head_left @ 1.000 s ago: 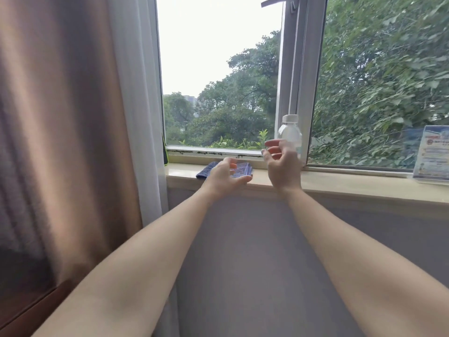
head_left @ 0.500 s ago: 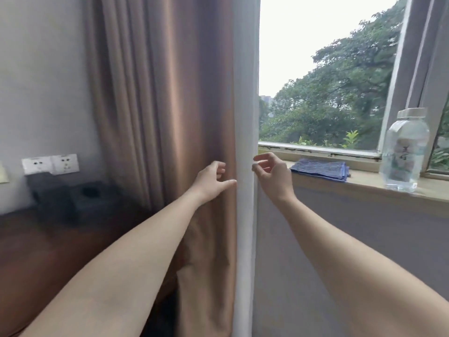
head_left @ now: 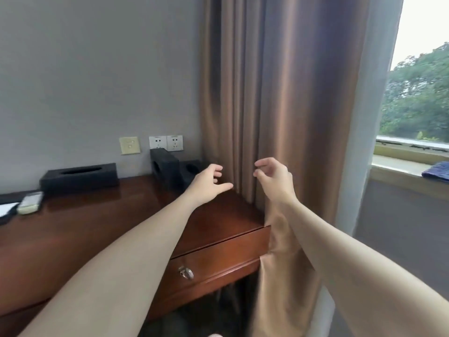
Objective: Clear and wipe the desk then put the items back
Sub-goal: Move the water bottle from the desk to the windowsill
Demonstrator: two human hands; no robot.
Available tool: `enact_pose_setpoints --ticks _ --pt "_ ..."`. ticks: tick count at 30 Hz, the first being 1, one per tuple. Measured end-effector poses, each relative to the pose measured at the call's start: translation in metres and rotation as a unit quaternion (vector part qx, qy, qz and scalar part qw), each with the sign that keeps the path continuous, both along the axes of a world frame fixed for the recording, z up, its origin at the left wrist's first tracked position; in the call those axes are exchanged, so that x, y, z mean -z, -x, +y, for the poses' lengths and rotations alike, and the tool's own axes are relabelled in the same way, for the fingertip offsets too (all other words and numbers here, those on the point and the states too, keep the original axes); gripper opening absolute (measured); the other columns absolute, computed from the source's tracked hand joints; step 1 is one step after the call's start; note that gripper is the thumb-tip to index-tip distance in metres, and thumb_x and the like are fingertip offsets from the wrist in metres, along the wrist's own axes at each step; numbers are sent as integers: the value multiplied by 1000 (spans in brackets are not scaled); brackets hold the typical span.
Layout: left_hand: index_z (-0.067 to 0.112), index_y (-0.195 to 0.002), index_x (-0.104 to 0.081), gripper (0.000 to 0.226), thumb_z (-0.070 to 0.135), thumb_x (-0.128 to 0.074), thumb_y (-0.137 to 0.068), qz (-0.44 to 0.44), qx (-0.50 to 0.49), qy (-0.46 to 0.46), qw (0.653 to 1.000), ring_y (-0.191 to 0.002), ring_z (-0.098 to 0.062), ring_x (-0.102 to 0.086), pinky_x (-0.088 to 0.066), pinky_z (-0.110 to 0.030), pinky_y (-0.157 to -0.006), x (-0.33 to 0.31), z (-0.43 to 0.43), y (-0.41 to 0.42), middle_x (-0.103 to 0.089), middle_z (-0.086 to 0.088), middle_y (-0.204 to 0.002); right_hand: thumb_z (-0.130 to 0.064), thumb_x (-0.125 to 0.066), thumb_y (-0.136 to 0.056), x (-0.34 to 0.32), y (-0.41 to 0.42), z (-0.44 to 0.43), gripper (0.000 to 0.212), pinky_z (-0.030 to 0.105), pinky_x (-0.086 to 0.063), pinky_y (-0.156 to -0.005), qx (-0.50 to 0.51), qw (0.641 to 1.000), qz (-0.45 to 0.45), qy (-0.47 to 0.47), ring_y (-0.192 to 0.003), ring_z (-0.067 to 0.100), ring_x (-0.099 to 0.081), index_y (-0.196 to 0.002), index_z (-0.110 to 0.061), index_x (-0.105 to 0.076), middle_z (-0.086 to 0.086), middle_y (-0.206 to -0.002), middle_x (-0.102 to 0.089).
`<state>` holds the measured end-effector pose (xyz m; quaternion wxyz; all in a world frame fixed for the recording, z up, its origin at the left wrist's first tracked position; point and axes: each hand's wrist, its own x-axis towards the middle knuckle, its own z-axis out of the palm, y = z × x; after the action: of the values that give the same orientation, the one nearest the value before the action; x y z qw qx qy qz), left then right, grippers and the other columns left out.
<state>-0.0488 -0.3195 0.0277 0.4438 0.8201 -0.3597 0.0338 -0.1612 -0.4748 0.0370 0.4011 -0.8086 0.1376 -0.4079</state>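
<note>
We hold both hands, left [head_left: 207, 182] and right [head_left: 274, 180], loosely curled and empty above the table's [head_left: 102, 220] far right corner, beside the curtain [head_left: 279, 105].

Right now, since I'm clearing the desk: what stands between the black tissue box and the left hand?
Head view: a tall black holder and a low black holder stand between tissue box and left hand.

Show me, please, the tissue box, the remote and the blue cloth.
tissue box [head_left: 79, 181]: head view, front face.
remote [head_left: 30, 202]: head view, middle of its top.
blue cloth [head_left: 437, 171]: head view, top of the visible fold.
</note>
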Motion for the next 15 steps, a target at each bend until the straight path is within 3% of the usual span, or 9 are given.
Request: enact_pose_setpoints --ticks 5,15 --pt "13 -139 -43 64 30 -73 -85 18 -60 -15 998 -112 -16 -55 -39 -23 -90 13 57 -32 -54 -5 -134 -15 -59 -86 13 -50 39 18 29 -50 -82 -52 998 30 -5 -84 12 -64 -95 -29 -66 -5 -87 -71" --pt "19 -140 -42 63 33 -72 -86 78 -181 -19 980 -111 -12 -53 -42 -25 -90 47 186 -93 -53 1 -133 -12 -57 -90 45 -151 146 19 21 -46 -71 -171 981 91 -13 -88 12 -64 -103 -23 -65 -2 -92 -71"
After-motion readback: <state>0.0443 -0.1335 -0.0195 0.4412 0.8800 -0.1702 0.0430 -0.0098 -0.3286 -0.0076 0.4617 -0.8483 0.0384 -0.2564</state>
